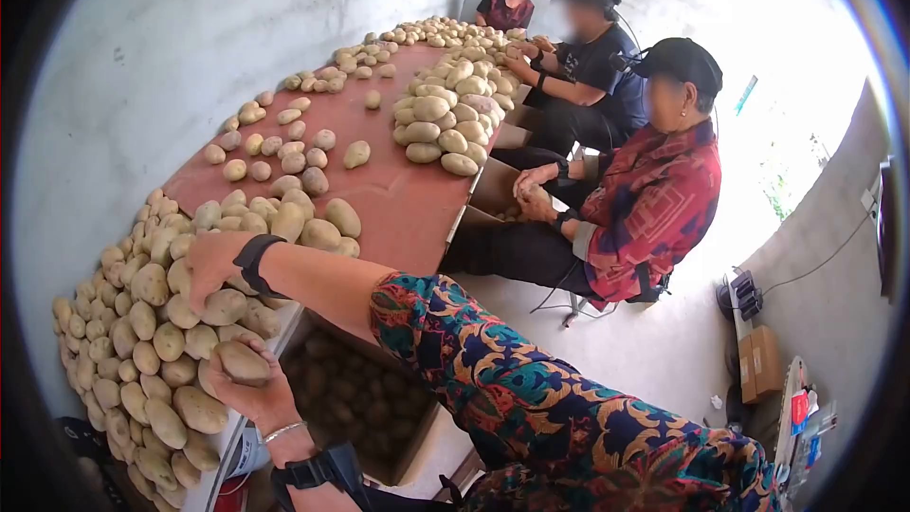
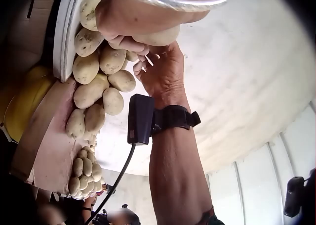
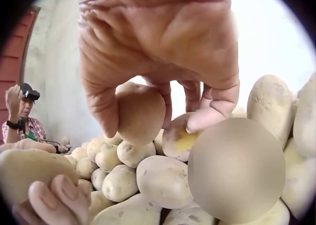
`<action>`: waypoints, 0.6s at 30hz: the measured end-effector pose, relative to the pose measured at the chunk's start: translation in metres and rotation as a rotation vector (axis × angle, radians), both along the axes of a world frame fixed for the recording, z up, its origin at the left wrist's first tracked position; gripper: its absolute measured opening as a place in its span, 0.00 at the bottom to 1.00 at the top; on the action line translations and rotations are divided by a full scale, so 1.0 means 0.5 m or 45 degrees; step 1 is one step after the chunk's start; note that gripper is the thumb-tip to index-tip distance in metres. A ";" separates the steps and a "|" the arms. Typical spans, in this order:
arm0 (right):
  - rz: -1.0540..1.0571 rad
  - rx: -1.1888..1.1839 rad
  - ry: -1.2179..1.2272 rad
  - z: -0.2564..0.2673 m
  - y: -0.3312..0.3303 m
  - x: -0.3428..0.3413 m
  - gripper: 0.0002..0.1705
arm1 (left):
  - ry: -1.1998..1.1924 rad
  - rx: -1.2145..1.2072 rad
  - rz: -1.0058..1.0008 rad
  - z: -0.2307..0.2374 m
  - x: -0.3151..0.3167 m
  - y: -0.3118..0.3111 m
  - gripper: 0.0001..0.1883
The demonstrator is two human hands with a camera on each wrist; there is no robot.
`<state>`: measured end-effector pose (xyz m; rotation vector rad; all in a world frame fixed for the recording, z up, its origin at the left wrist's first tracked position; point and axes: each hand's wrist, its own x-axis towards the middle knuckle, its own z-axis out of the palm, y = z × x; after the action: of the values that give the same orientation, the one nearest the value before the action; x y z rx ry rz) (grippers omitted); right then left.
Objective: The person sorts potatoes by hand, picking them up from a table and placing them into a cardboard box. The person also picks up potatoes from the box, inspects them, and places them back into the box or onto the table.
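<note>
One potato (image 1: 245, 363) sits in our left hand (image 1: 262, 402), fingers curled round it, beside the heap (image 1: 150, 284). The head view hides our right hand's (image 1: 212, 261) grip; only the right wrist view shows thumb and fingers pinching another potato (image 3: 141, 115).

A boldly printed sleeve (image 1: 569, 389) covers the upper part of the person's right arm (image 1: 322, 284): a dark ground crowded with curling, leaf-like shapes in teal, red and golden orange. It ends near the elbow, leaving the rest bare. Lower down that arm runs a black strap (image 2: 173, 119), its free end jutting out as a pointed tab. It carries an oblong black box (image 2: 141, 118), from which a slim black cable (image 2: 118, 179) curves away. The left arm (image 1: 293, 446) wears a shiny silver bracelet (image 1: 284, 430), a narrow ring catching bright glints. Just beside it, farther up the arm, sits another black strap (image 1: 318, 471) with a blocky black unit (image 1: 347, 469).
</note>
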<state>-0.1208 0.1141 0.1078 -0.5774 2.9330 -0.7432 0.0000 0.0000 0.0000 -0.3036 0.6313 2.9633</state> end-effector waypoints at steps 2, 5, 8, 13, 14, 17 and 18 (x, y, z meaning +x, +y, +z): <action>0.062 0.178 -0.296 0.008 -0.004 -0.016 0.30 | -0.097 0.037 -0.026 0.022 0.007 0.000 0.15; 0.014 0.008 -0.436 0.040 0.030 -0.033 0.29 | -0.052 0.067 0.065 0.044 -0.010 0.043 0.14; 0.023 -0.150 -0.525 0.027 0.027 -0.021 0.28 | -0.010 0.042 -0.104 0.020 -0.020 0.027 0.13; 0.050 -0.084 -0.381 0.013 0.010 -0.006 0.28 | 0.017 0.020 -0.060 0.024 -0.016 0.026 0.13; 0.081 -0.021 -0.320 0.023 0.011 0.010 0.29 | 0.000 0.022 -0.044 0.027 -0.014 0.026 0.13; 0.041 0.004 -0.006 0.000 0.000 0.036 0.29 | 0.039 -0.044 -0.017 0.023 -0.014 0.024 0.13; 0.042 0.001 -0.011 0.000 -0.002 0.044 0.29 | 0.035 -0.047 -0.016 0.021 -0.014 0.022 0.13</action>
<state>-0.0990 0.1131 0.1079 -0.6189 2.9082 -0.7396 -0.0071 0.0111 0.0105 -0.2618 0.6896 2.9511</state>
